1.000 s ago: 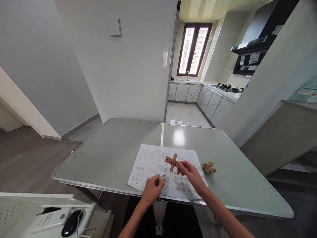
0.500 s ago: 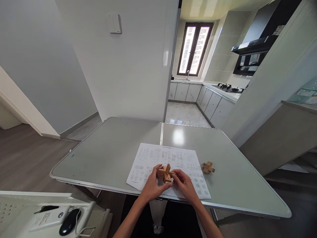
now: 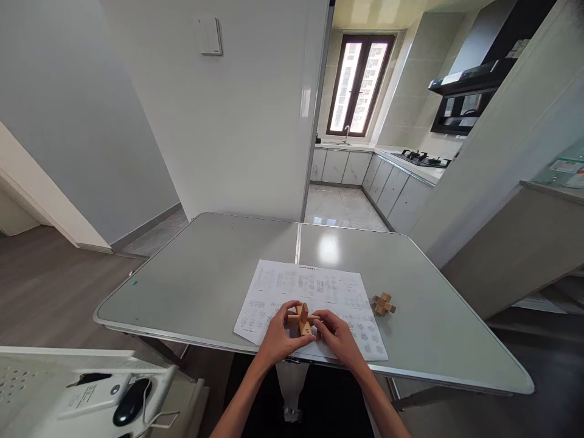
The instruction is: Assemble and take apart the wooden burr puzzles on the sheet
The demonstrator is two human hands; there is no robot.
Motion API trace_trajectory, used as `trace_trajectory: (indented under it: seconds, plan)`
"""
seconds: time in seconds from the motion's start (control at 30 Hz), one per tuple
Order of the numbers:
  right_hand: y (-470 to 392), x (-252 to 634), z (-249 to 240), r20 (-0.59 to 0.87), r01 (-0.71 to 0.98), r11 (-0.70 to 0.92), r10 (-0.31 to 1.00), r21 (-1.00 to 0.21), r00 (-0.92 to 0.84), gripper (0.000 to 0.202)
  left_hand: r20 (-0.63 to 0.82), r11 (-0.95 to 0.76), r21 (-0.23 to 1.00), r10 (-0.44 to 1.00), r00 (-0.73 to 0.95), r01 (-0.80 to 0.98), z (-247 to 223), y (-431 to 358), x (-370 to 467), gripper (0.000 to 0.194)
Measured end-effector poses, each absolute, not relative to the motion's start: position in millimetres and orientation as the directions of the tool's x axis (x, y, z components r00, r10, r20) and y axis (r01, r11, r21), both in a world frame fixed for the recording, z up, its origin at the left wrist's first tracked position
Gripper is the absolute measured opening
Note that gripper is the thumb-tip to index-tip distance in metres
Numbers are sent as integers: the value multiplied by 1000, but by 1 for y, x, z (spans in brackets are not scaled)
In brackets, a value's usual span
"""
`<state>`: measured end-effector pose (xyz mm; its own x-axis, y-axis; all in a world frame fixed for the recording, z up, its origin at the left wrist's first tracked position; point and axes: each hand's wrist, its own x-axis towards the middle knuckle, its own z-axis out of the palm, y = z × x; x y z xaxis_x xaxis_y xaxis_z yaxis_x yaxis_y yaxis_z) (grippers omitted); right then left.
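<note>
A small wooden cross-shaped puzzle (image 3: 302, 319) is held between both hands above the near edge of a printed instruction sheet (image 3: 310, 289). My left hand (image 3: 278, 333) grips its left side and my right hand (image 3: 336, 334) grips its right side, fingertips pinched on the crossing bars. A second, assembled wooden burr puzzle (image 3: 384, 303) lies on the grey table (image 3: 205, 274) to the right of the sheet, apart from both hands.
The grey table has a seam down its middle and rounded metal edges. A white rack (image 3: 55, 377) at the lower left holds a white device (image 3: 93, 394) and a black mouse (image 3: 131, 409). A white wall stands behind the table, with a kitchen beyond at the right.
The right hand brought the wooden cross down and toward me from above the sheet. The left hand, closed on its own a second ago, now grips the puzzle too.
</note>
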<state>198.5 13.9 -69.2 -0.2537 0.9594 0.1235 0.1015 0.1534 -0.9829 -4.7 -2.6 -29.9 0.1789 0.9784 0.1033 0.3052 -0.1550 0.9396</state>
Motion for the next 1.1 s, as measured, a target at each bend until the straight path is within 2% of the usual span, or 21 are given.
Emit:
trace_trajectory:
  seconds: [1.1]
  plan:
    - [13, 200, -78, 121, 143, 143, 981, -979, -154, 45, 116, -158, 958, 977, 181, 238, -34, -2, -5, 72]
